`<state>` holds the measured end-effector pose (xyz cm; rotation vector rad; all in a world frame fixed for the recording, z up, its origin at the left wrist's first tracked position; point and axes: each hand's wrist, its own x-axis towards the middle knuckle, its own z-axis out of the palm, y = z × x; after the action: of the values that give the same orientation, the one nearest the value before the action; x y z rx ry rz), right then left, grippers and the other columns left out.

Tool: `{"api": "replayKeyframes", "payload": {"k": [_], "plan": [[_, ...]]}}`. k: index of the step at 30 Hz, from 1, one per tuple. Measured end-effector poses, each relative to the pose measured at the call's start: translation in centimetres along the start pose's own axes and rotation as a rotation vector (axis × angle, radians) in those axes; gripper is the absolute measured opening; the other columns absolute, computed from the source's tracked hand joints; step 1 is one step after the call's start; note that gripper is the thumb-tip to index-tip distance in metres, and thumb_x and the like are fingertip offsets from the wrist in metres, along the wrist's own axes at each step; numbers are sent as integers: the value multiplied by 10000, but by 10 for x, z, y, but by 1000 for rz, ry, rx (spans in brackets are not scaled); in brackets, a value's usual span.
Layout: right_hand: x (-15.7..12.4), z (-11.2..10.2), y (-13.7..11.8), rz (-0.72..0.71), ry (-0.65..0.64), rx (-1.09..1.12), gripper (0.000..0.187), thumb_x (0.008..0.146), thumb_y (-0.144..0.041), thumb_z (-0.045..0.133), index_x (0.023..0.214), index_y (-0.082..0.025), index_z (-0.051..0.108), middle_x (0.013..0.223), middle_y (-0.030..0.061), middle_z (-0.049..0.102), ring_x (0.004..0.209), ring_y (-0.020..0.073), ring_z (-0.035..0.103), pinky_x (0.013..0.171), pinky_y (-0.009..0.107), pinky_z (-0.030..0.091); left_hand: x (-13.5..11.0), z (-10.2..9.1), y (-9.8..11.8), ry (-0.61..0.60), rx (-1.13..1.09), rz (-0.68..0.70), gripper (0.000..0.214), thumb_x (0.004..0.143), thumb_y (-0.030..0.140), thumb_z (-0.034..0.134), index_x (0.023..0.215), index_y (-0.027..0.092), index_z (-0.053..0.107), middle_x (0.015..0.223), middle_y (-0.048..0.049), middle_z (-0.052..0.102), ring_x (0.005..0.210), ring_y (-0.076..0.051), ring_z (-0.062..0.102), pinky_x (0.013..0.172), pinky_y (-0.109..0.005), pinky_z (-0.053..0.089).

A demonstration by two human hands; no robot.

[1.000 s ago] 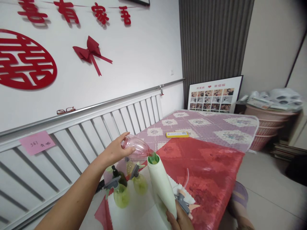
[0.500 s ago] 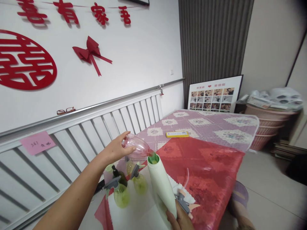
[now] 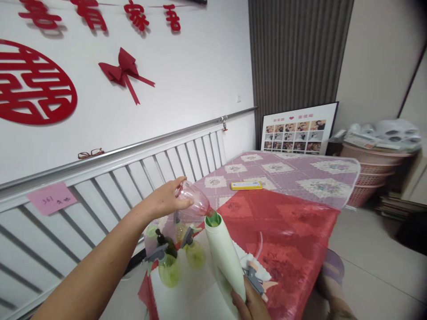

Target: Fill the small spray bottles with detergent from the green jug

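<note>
My left hand (image 3: 170, 195) is closed round a clear pink spray bottle body (image 3: 195, 198), tipped so its neck meets the green-lined mouth of a pale green bottle (image 3: 224, 253). That pale green bottle leans in my right hand (image 3: 250, 302), whose fingers wrap its lower part. Beside my right hand lies a grey and peach spray head (image 3: 255, 278) with a thin tube. Left of the pale green bottle stand yellow-green spray bottles (image 3: 169, 270) with grey trigger heads and a dark pump bottle (image 3: 167, 243).
A yellow flat case (image 3: 246, 185) lies on the purple patterned tablecloth (image 3: 287, 163). Red translucent sheeting (image 3: 293, 222) covers the near table. A white radiator (image 3: 110, 200) runs along the left wall. Pink baskets (image 3: 370, 169) stand on the right.
My left hand has lifted slightly and shifted right, tipping the pink bottle more steeply into the mouth of the pale green bottle. My right hand stays put.
</note>
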<state>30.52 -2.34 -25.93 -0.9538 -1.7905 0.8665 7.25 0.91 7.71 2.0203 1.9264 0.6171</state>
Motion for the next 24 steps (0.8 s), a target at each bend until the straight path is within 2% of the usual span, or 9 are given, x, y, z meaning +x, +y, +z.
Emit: {"api": "replayKeyframes", "payload": {"k": [3,9,16,20,24], "plan": [[1,0,-2,11,-2,-13,483,889,-506,484,1220,-176,603,1162,134,708,1041,258,679,884,336,548,1,-3,10,-30,104,16,892,676,568,649,1457,283,325,1465,-87,447,1255,-363,500,1004,-431,418],[1,0,-5,-1,22,-21,453,888,-506,478,1178,-191,626,1115,132,724,1038,260,683,862,331,558,4,-3,32,-34,327,88,878,681,575,615,1452,265,330,1310,-121,574,1108,-361,598,909,-400,460],[1,0,-6,10,3,-11,476,897,-512,452,1187,-171,613,1119,144,717,1009,253,687,853,336,560,0,0,50,-43,451,70,907,672,597,595,1463,262,303,1300,-142,562,1052,-383,604,833,-418,466],[-1,1,-5,42,4,9,456,894,-511,454,1167,-188,622,1089,122,726,944,245,697,816,332,571,-1,1,48,-35,456,72,892,671,595,603,1453,276,316,1301,-129,563,1064,-372,603,839,-399,467],[-2,0,-11,31,8,32,460,893,-506,463,1191,-186,606,1101,123,719,971,248,679,831,341,561,-4,3,31,-2,375,72,857,697,594,606,1444,291,317,1335,-118,536,1116,-363,579,888,-403,460]]}}
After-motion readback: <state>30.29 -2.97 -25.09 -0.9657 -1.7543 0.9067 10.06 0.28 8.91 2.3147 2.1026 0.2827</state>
